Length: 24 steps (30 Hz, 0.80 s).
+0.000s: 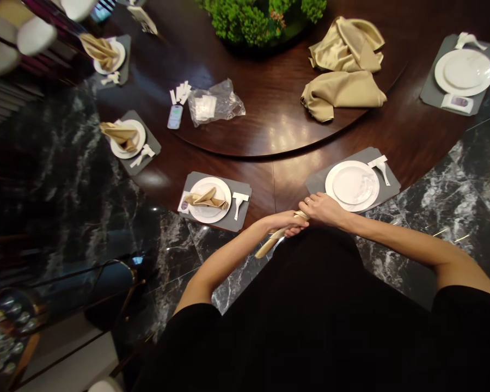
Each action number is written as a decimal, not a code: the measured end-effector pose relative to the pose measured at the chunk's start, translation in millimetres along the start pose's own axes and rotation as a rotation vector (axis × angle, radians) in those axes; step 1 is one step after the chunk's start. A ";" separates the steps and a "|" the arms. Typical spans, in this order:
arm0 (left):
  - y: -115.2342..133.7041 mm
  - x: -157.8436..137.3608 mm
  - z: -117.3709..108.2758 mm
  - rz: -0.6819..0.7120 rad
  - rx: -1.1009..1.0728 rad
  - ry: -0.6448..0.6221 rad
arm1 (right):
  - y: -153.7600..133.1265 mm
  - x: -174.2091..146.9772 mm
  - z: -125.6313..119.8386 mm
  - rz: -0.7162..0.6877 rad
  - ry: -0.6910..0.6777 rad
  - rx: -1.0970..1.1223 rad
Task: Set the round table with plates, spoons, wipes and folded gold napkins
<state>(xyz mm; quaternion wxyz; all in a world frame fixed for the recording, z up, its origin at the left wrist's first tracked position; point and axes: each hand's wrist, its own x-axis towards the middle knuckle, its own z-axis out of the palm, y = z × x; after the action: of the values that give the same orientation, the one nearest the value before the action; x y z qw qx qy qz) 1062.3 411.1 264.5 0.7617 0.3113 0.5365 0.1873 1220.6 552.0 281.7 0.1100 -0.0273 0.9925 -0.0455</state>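
Observation:
Both my hands meet in front of my body at the table's near edge, around a gold cloth napkin [266, 248]. My left hand [288, 222] is wrapped round the rolled or folded cloth, whose end sticks out toward the lower left. My right hand [319, 208], with a ring on one finger, is closed on the napkin's upper end. Just beyond my right hand, a stacked pair of white plates [353, 185] lies on a grey placemat [316, 182]. To the left, a folded gold napkin [207, 199] sits on another plate [206, 216].
The dark wooden table [286, 185] carries a raised turntable [269, 125]. On it are loose gold napkins [345, 92], a clear plastic bag [224, 103], a phone [175, 117] and a green plant centrepiece [249, 24]. A glassware trolley [32, 337] stands at lower left on the marble floor.

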 end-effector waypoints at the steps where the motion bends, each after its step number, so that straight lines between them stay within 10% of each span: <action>1: 1.1 0.4 3.7 0.059 0.111 0.153 | 0.8 0.4 1.0 0.029 -0.020 -0.003; 4: 4.4 4.3 16.4 0.150 0.505 0.557 | 2.5 1.8 4.7 0.084 -0.078 0.001; 7: 6.6 9.4 21.4 0.108 0.644 0.618 | 1.4 0.5 7.1 0.076 -0.088 0.006; 14: 1.5 15.3 -0.6 -0.080 -0.168 -0.249 | -1.6 -8.6 6.7 -0.053 0.093 -0.017; 18: 3.8 19.9 -7.8 -0.135 -0.285 -0.374 | 3.6 -7.9 3.1 -0.079 0.115 -0.001; 21: 11.2 13.7 -9.2 -0.080 -0.138 -0.200 | 7.2 -5.8 2.9 0.011 0.043 0.063; 24: 18.3 -10.0 -2.6 0.167 0.111 0.351 | 12.2 -4.9 9.0 0.247 -0.033 0.234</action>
<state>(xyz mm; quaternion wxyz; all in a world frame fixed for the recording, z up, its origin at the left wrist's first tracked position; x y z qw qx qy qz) 1057.2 419.1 283.3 0.6201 0.3588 0.6426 0.2717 1226.8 563.7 272.8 0.1336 0.1073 0.9743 -0.1465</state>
